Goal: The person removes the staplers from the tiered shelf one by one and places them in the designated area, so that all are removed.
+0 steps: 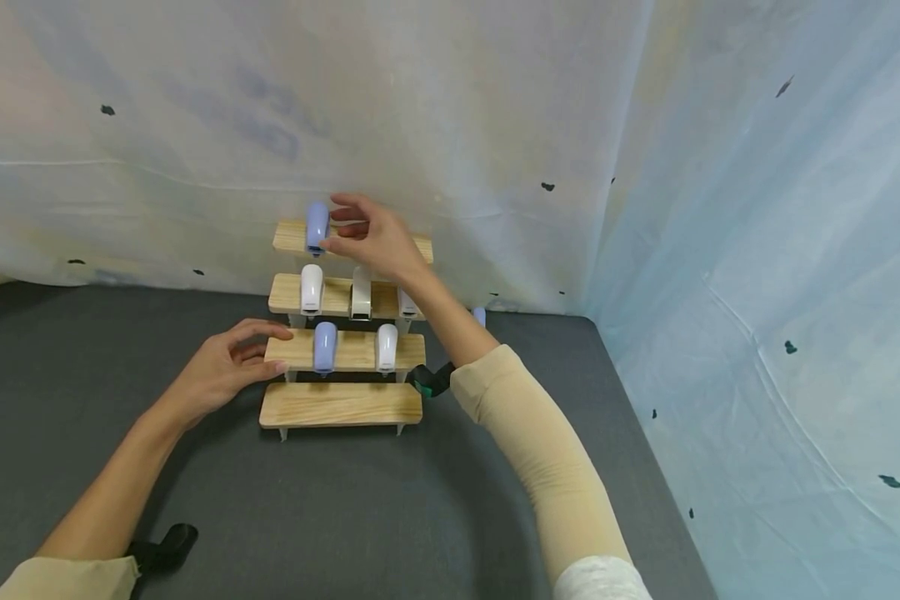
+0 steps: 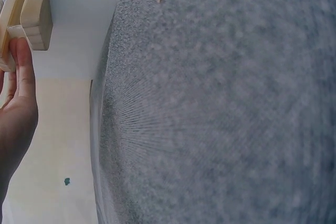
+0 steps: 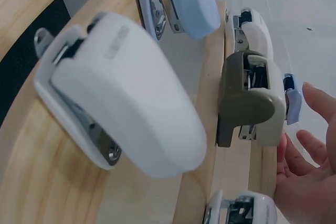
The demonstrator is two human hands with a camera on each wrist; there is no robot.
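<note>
A tiered wooden display stand (image 1: pixel 341 406) holds several small staplers. My left hand (image 1: pixel 221 367) grips the left end of its second-lowest shelf, thumb in front; in the left wrist view its fingers (image 2: pixel 23 69) touch the board's edge. At the top shelf, my right hand (image 1: pixel 378 237) is beside a blue stapler (image 1: pixel 317 225), thumb close to its lower end and fingers spread. Whether they touch cannot be told. Lower down stand a white stapler (image 1: pixel 311 287), a grey-and-white stapler (image 1: pixel 361 292), another blue stapler (image 1: pixel 325 346) and another white stapler (image 1: pixel 386 346).
My right forearm partly hides one more white stapler (image 1: pixel 408 305). Behind that arm, a small blue object (image 1: pixel 480 316) shows on the dark grey table (image 1: pixel 330 517). Pale curtains (image 1: pixel 435 108) hang close behind the stand and along the right side.
</note>
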